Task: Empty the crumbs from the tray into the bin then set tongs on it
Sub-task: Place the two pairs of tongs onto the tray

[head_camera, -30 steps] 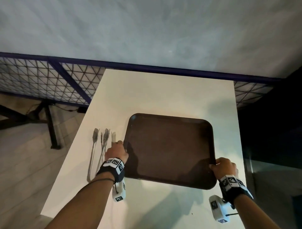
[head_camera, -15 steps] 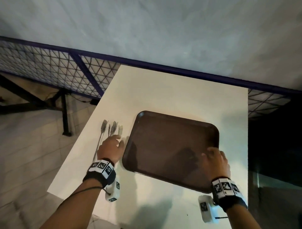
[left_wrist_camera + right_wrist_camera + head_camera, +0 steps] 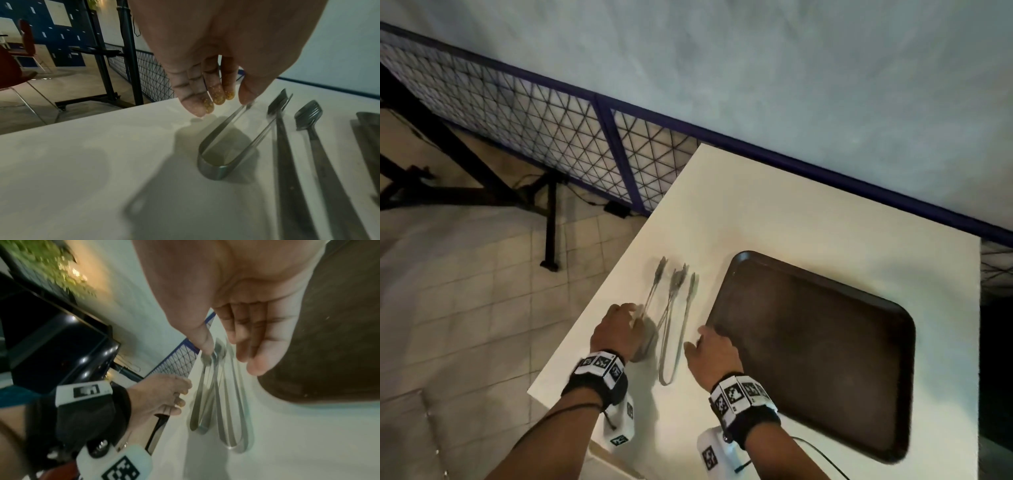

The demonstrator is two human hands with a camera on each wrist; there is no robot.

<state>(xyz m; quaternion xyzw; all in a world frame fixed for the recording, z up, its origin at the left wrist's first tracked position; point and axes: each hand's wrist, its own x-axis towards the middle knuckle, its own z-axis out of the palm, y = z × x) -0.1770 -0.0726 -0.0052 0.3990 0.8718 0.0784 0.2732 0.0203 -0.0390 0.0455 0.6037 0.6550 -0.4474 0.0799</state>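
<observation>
A dark brown tray [image 3: 818, 349] lies flat on the right half of the white table [image 3: 774, 212]. Two metal tongs lie side by side to its left. My left hand [image 3: 635, 317] hovers over the shorter left tongs [image 3: 654, 291]. In the left wrist view the left hand [image 3: 224, 104] points down with relaxed fingers, its thumb touching one arm of those tongs [image 3: 226, 146]. My right hand [image 3: 698, 339] hangs open between the longer right tongs [image 3: 671, 342] and the tray's left edge. The right wrist view shows that hand [image 3: 226, 353] with straight fingers above these tongs [image 3: 232, 418], holding nothing.
The table's left edge [image 3: 585, 315] runs right beside my left hand, with tiled floor [image 3: 465, 291] below it. A blue-framed mesh fence [image 3: 551, 130] and a black stand [image 3: 549, 233] are at the far left. A pale wall [image 3: 791, 68] rises behind the table.
My right hand let go of the tray's near right corner and crossed left to the tongs. My left hand moved from the tray's left edge onto the left tongs. The view swung left.
</observation>
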